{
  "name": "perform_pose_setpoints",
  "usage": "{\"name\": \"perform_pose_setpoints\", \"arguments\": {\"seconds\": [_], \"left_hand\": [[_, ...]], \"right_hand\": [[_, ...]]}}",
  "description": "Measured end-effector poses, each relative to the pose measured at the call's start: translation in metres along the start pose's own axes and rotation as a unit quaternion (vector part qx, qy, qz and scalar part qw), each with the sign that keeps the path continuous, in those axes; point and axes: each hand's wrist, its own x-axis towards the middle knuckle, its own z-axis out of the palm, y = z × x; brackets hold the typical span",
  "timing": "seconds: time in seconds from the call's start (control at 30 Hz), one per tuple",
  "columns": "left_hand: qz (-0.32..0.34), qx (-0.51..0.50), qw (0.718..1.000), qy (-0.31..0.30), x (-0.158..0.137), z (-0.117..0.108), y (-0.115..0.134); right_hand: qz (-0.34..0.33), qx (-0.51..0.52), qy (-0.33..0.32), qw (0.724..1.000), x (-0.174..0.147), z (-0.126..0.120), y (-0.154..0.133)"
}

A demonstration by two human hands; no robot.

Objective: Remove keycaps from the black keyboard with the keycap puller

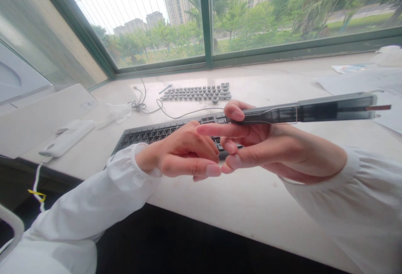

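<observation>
My right hand (273, 144) holds a dark see-through cleaning tool (329, 111) between its fingers, with a thin wire loop along its side and a reddish strip at the far end. Its thumb and fingertips are bunched close to my left hand (185, 152). The left fingers are curled in with the thumb alongside; whatever they may pinch is hidden. Under both hands lies a black keyboard (149, 134), partly covered, whose left part shows bare key sockets. Behind it, loose black keycaps (197, 93) stand in rows on the table.
The pale table (201, 198) runs up to a green-framed window (207, 23). A black cable (140, 106) is bunched behind the keyboard. On the left are a white power strip (67, 138) and a white box (53, 111). Papers (354, 79) lie at the right.
</observation>
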Motion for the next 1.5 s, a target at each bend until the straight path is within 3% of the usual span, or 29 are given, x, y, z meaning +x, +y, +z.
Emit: {"name": "perform_pose_setpoints", "arguments": {"seconds": [0.27, 0.77, 1.0, 1.5], "left_hand": [[-0.018, -0.013, 1.0, -0.008, -0.0021, -0.0016, -0.002], [-0.021, -0.016, 0.999, 0.028, -0.0084, 0.0005, -0.0051], [-0.022, -0.004, 1.0, 0.018, -0.0068, 0.001, 0.0], [-0.013, 0.011, 1.0, -0.008, -0.0013, 0.002, 0.0036]], "right_hand": [[-0.006, 0.05, -0.016, 0.999, 0.0009, 0.0016, -0.0002], [0.003, -0.013, -0.003, 1.0, 0.0008, 0.0021, -0.0021], [-0.015, -0.015, 0.011, 1.0, 0.0, -0.0006, 0.0009], [-0.014, 0.018, -0.021, 1.0, 0.0001, -0.0015, 0.0029]]}}
